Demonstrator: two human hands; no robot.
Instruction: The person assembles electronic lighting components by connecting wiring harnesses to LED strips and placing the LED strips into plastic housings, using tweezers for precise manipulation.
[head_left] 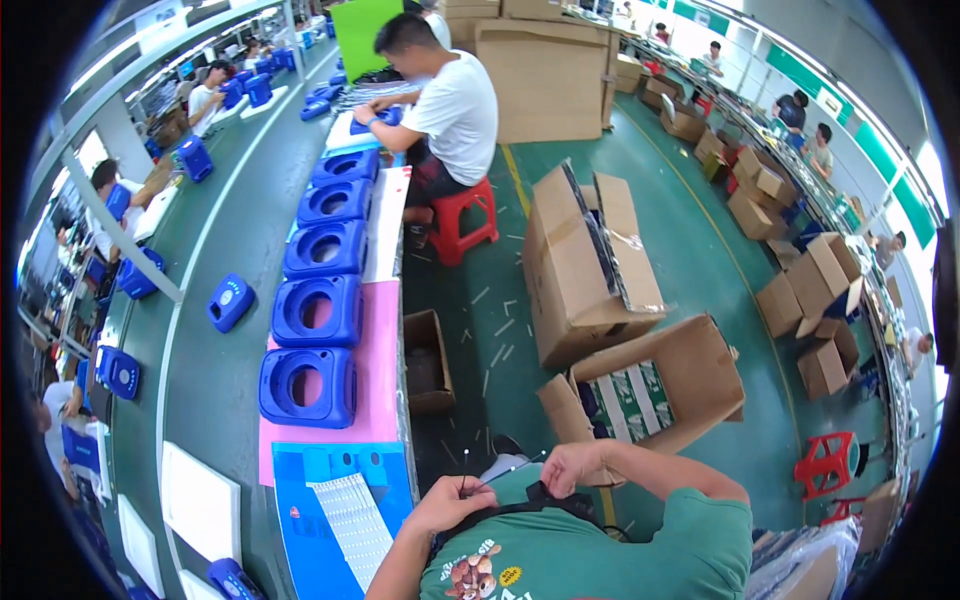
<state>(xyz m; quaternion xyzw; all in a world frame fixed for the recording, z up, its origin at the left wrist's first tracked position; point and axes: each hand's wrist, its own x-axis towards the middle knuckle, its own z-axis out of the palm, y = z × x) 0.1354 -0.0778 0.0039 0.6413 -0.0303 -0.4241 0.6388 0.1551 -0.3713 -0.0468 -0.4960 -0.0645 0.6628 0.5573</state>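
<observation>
My left grip (462, 503) is pinched around thin dark leads (515, 468) with white tips; my right grip (575, 470) is clenched on a small black piece (541, 493). Both are at my waist, by a black strap (520, 508), beside the worktop (380, 335). I judge this as sorting or fastening the leads; the next move likely calls for a fine two-handed pinch. Blue speaker-like housings (343, 385) line the worktop, near a white strip sheet (352, 525). My fingers hide the leads' lower ends, and I can't make out what the black piece is.
</observation>
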